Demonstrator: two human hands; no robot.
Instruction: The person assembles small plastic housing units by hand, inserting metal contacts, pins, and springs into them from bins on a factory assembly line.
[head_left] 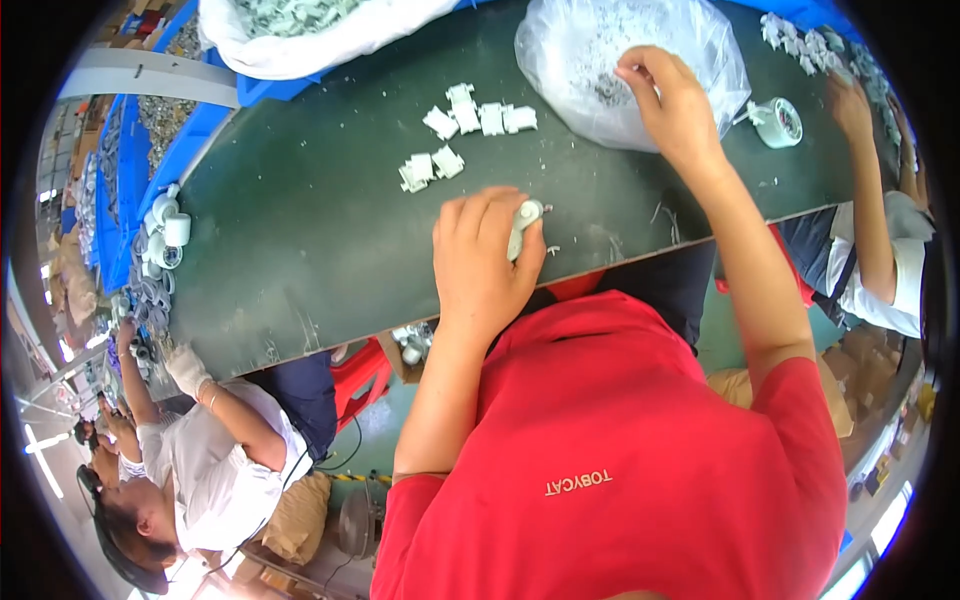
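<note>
The green bench (320, 230) is seen stretched across the view. On it a clear plastic bag (560, 75) is set. The hands are held well apart: the left hand (478, 255) is closed around a pale plastic piece (522, 222) near the bench's front edge; the right hand (680, 115) is held over the bag, and whether anything is pinched cannot be told. Pale blocks (463, 112) are grouped beyond the left hand. Tiny bits (608, 90) are contained in the bag.
</note>
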